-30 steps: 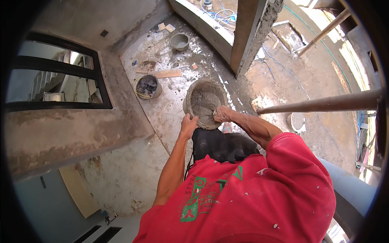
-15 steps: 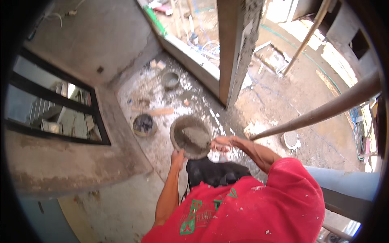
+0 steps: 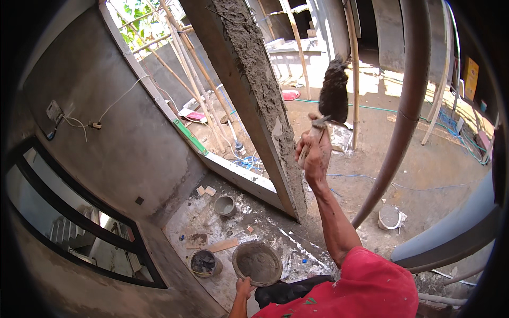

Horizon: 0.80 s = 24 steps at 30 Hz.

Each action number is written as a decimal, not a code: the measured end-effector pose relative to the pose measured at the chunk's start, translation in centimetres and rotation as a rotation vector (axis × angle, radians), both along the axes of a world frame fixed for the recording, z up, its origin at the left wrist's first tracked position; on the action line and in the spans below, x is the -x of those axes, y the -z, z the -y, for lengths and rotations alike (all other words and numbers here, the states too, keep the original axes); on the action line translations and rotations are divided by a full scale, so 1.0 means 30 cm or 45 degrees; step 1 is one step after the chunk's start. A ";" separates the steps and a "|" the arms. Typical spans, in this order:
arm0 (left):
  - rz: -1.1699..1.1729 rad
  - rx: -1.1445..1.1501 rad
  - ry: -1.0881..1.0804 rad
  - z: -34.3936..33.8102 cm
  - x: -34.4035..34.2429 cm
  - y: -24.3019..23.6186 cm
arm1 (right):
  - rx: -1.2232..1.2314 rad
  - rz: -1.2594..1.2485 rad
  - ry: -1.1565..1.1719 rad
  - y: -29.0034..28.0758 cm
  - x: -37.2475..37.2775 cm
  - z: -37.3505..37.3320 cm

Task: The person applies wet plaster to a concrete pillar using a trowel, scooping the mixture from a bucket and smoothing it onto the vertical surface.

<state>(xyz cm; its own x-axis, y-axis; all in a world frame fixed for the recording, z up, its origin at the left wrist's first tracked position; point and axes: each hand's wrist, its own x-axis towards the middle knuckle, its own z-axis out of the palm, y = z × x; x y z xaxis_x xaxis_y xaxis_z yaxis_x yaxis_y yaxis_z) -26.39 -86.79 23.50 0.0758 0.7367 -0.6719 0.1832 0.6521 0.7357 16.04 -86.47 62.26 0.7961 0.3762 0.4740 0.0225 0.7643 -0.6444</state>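
Observation:
My right hand (image 3: 317, 153) is raised in front of me, fingers wrapped round the handle of a trowel (image 3: 335, 93). Its blade points upward and looks dark with wet mortar. To its left, and apart from the blade as far as I can tell, stands a column (image 3: 260, 95) with rough grey mortar on its side. Low down, my left hand (image 3: 244, 288) grips the near rim of a round basin (image 3: 237, 261). Grey mortar lies inside the basin.
A bucket (image 3: 205, 263) with dark contents stands left of the basin, near a wooden board (image 3: 222, 245). Farther off is a small grey bucket (image 3: 225, 206). A slanted pole (image 3: 405, 122) rises at right, and a white bucket (image 3: 391, 217) sits beyond it. A window frame (image 3: 79, 222) lines the left wall.
My right hand has risen from the basin with the trowel, up beside the column. The left hand still holds the basin. The view has tilted up.

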 end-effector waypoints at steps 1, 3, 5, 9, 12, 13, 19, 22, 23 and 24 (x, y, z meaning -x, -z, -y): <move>-0.009 -0.003 -0.005 -0.008 0.010 0.002 | -0.077 0.062 0.195 -0.072 -0.043 -0.008; 0.016 -0.016 0.014 -0.002 0.007 0.019 | -0.227 0.161 0.542 -0.172 -0.145 0.008; 0.018 -0.038 0.017 0.006 0.016 0.023 | -0.380 0.224 0.832 -0.193 -0.254 -0.014; -0.118 -0.068 0.048 0.006 0.110 0.033 | -0.397 0.170 1.254 -0.099 -0.345 -0.075; -0.181 -0.065 0.059 0.050 0.074 0.008 | -0.282 0.030 1.235 0.100 -0.314 -0.160; -0.191 -0.076 0.051 0.058 0.082 -0.003 | -0.155 -0.034 1.267 0.171 -0.273 -0.223; -0.364 -0.008 0.142 0.056 0.119 -0.001 | 1.011 0.329 0.031 0.853 0.260 -0.399; -0.289 0.023 0.101 0.086 0.097 -0.034 | 0.975 0.151 -0.353 1.004 0.614 -0.037; -0.285 0.038 0.118 0.095 0.072 -0.059 | 1.018 0.140 -0.354 1.060 0.621 0.056; -0.278 0.036 0.093 0.090 0.045 -0.075 | 1.070 0.346 -0.433 1.130 0.606 0.131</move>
